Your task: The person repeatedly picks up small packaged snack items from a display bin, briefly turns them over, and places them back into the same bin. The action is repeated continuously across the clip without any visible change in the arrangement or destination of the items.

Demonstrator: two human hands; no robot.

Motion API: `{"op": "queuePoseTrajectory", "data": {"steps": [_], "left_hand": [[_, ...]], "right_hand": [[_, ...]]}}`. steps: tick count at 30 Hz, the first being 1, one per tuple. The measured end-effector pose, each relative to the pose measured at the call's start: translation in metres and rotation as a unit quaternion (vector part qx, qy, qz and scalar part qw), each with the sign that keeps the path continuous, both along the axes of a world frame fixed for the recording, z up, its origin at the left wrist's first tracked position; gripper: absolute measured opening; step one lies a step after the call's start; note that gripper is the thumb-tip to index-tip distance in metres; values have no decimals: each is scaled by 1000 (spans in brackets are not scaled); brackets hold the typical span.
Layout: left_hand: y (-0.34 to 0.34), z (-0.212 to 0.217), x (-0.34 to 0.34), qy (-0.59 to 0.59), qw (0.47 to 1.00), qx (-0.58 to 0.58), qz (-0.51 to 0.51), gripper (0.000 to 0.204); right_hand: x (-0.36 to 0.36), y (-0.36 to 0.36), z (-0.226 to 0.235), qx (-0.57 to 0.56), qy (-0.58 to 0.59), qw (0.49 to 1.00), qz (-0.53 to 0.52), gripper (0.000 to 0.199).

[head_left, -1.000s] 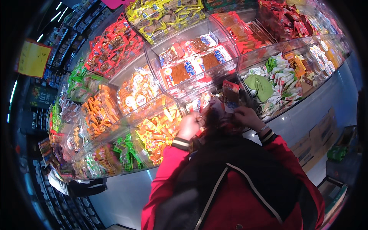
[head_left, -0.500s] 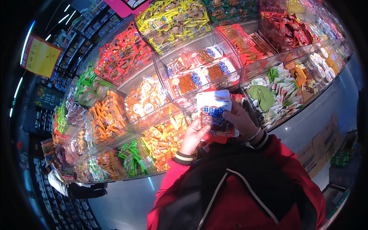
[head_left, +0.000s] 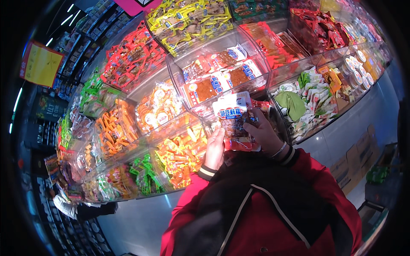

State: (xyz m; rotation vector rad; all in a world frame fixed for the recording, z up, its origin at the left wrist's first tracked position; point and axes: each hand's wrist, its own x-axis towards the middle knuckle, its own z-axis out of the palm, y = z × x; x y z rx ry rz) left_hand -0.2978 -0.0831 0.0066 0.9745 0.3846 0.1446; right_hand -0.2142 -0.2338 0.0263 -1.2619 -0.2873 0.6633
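Between both hands I hold a flat snack packet (head_left: 233,112) with a white top, a blue label, brown pieces behind a clear window and a red lower edge. My left hand (head_left: 215,146) grips its left side, the thumb along the edge. On its right side my right hand (head_left: 265,135) is closed, with the thumb over the front. Just beyond the packet, a clear bin (head_left: 177,93) holds several similar flat snack packets (head_left: 208,90) in red, white and blue. Part of the bin nearest me is hidden behind my hands and the held packet.
Clear bins in tiers surround the spot: orange-wrapped snacks (head_left: 181,151) and green-wrapped snacks (head_left: 145,175) at left, yellow packets (head_left: 190,23) at the back. To the right lie white-green packets (head_left: 318,100) and round tubs (head_left: 358,70). Cardboard boxes (head_left: 356,158) stand low at right.
The held packet has shifted slightly left and its face has turned more toward me, with less glare on it. My left hand has moved from its lower front to its left edge.
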Motion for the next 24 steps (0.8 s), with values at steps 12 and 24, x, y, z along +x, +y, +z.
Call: {"op": "queuePoseTrajectory", "data": {"steps": [12,24], "left_hand": [[1,16,21,-89,995,44,2,31],[1,11,17,-67,991,-110,-31,34]], "right_hand": [[-3,2,-12,12,-89,996,3,54],[-1,1,-14,120,29,992,-36,55]]}}
